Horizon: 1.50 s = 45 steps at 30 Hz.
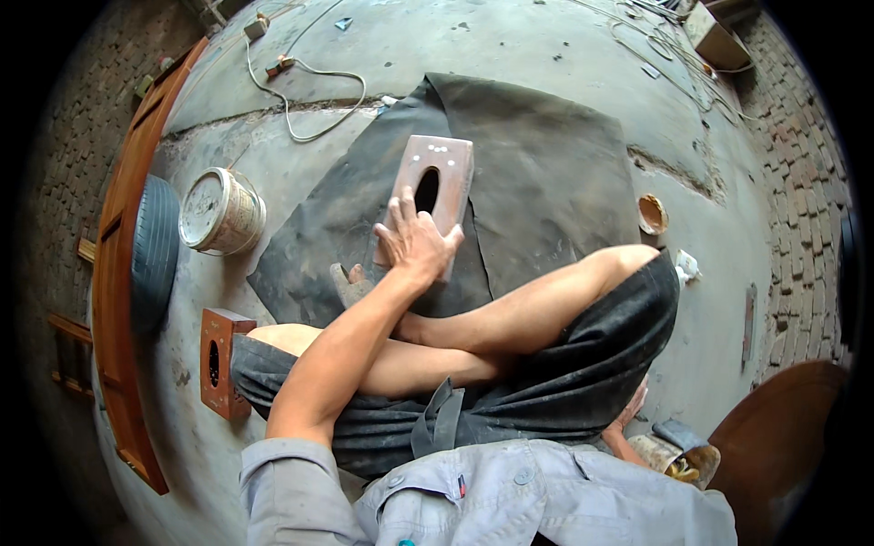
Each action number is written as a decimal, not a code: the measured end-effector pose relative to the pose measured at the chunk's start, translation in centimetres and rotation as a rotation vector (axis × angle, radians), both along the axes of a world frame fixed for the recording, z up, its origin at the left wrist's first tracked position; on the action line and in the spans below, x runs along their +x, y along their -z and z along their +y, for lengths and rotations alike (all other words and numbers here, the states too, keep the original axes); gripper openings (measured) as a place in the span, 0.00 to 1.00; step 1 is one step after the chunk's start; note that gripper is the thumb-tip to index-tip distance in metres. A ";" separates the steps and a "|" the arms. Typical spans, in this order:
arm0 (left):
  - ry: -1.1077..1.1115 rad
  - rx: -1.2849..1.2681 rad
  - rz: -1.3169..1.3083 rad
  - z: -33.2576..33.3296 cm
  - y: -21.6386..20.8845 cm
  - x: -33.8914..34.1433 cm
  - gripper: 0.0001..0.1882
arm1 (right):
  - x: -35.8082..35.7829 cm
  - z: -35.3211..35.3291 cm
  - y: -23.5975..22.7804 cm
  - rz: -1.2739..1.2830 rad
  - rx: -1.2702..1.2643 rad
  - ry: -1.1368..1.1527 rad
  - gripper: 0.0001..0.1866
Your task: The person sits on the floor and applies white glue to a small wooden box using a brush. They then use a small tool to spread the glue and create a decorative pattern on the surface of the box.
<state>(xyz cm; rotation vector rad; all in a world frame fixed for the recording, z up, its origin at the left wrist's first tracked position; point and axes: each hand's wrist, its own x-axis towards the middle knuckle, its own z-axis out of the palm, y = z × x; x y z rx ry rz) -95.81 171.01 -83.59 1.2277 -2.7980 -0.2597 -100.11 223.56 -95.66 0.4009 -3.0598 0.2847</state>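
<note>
A wooden tissue box with a long oval opening and several pale filler spots lies on the dark mat ahead of my crossed legs. Across its near half, my left hand spans the width, thumb at the right edge and fingers at the left edge and by the opening. Low on the right, my right hand shows only in part beyond my knee, close to a small tub with things in it. Its fingers are mostly hidden. Another reddish tissue box stands beside my left knee.
To the left are a lidded bucket, a black tyre and a long wooden frame. A small round dish sits right of the mat. Cables trail over the concrete floor. A brown round panel is at lower right.
</note>
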 end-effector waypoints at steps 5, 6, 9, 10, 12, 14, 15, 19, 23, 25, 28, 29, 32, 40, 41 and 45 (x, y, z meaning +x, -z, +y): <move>0.304 -0.071 0.214 -1.6 1.9 1.8 0.43 | -0.4 1.0 -0.5 -0.237 -0.002 0.103 0.43; 0.362 -0.090 0.248 -2.8 2.1 1.9 0.42 | -0.5 1.0 -0.5 -0.227 -0.073 0.090 0.43; 0.389 -0.036 0.330 -5.3 2.6 1.1 0.41 | -0.4 1.1 -0.9 -0.095 -0.030 0.021 0.38; 0.376 0.002 0.353 -5.9 2.6 0.6 0.41 | 0.0 0.8 -1.0 -0.032 0.075 0.016 0.37; 0.373 0.017 0.342 -7.2 2.5 -0.2 0.39 | -0.1 0.3 -1.1 -0.050 0.070 0.029 0.35; 0.356 0.044 0.351 -8.9 2.5 -1.5 0.38 | -0.2 0.0 -1.2 -0.091 0.028 0.033 0.33; 0.336 0.034 0.310 -9.1 2.9 -1.9 0.36 | -0.3 0.1 -1.4 -0.106 0.014 0.039 0.31; 0.197 0.275 0.387 -7.8 3.2 -1.4 0.37 | -1.8 0.9 -2.1 -0.161 -0.061 0.013 0.27; -0.010 0.584 0.477 -7.1 3.0 1.1 0.37 | -6.9 2.0 -3.2 -0.414 -0.452 -0.053 0.24; -0.069 0.728 0.524 -8.5 2.6 0.3 0.36 | -10.0 2.2 -4.2 -0.623 -0.636 -0.068 0.22; -0.143 0.858 0.562 -10.4 2.5 -1.4 0.38 | -10.6 -0.1 -4.0 -0.652 -0.569 -0.107 0.21; -0.185 0.887 0.533 -10.7 2.5 -1.8 0.38 | -10.2 -1.0 -4.0 -0.629 -0.531 -0.121 0.21; -0.265 1.002 0.565 -12.4 3.7 -3.7 0.38 | -8.6 -2.8 -3.9 -0.518 -0.437 -0.151 0.20; -0.234 1.309 0.609 -12.0 3.6 -2.9 0.38 | -7.2 -4.0 -3.9 -0.383 -0.349 -0.177 0.18; -0.221 1.365 0.622 -11.6 3.5 -2.2 0.38 | -7.1 -4.1 -3.9 -0.379 -0.344 -0.175 0.18; -0.195 1.421 0.595 -10.4 1.6 -0.1 0.38 | -7.1 -4.4 -4.1 -0.358 -0.346 -0.183 0.17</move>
